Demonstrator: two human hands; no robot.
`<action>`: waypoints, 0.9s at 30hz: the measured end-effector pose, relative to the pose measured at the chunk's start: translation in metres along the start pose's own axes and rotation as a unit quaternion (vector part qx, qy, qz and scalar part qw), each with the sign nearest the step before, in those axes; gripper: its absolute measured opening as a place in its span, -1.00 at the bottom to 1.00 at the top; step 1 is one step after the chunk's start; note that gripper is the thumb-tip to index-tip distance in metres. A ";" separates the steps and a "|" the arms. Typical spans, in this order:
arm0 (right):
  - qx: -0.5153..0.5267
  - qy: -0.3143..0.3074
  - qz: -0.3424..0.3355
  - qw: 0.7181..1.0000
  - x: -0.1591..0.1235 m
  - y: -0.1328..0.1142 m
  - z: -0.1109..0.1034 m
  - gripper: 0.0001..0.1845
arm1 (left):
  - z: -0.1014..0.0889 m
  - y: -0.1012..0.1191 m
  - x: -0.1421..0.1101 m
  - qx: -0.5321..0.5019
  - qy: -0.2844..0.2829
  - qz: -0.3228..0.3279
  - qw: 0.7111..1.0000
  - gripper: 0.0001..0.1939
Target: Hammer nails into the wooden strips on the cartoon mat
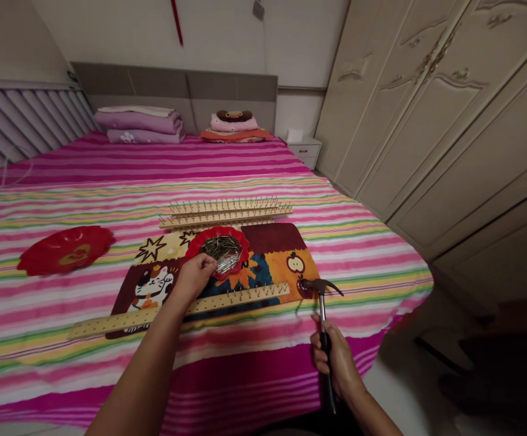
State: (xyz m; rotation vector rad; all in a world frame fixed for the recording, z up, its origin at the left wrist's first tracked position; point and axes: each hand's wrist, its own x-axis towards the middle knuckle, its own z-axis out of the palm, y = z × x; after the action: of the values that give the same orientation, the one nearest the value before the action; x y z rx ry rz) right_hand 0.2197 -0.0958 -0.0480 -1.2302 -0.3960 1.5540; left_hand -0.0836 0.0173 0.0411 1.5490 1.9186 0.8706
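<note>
My right hand is wrapped round the black handle of a claw hammer, its metal head raised near the mat's right edge. My left hand is at the near-left rim of a red scalloped dish heaped with nails. Its fingers are pinched together; whether a nail is between them is too small to make out. Below the dish lies a long wooden strip with rows of holes. Upright nails stand in its right part, while the left part shows bare holes. A patterned mat lies underneath.
Several wooden strips bristling with nails lie behind the dish. A red plate rests at left on the striped bedspread. Folded bedding and a pillow stack sit by the headboard. A wardrobe lines the right side.
</note>
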 end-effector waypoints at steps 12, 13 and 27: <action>-0.003 -0.001 0.001 1.000 -0.003 -0.003 0.003 -0.56 | -0.029 -0.002 -0.044 0.073 0.008 -0.023 0.997 -0.86; -0.004 0.001 0.002 1.000 -0.003 -0.004 0.003 -0.56 | -0.033 -0.003 -0.051 0.083 -0.008 -0.025 0.996 -0.86; 0.009 -0.010 0.005 1.000 -0.002 -0.003 0.001 -0.61 | -0.022 -0.032 -0.080 0.231 -0.025 -0.079 0.969 -0.86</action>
State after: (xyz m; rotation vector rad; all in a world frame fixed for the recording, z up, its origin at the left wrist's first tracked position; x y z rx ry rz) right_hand 0.2197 -0.0960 -0.0443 -1.2041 -0.3884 1.5756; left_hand -0.1034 -0.0692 0.0319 1.6168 2.2804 0.3232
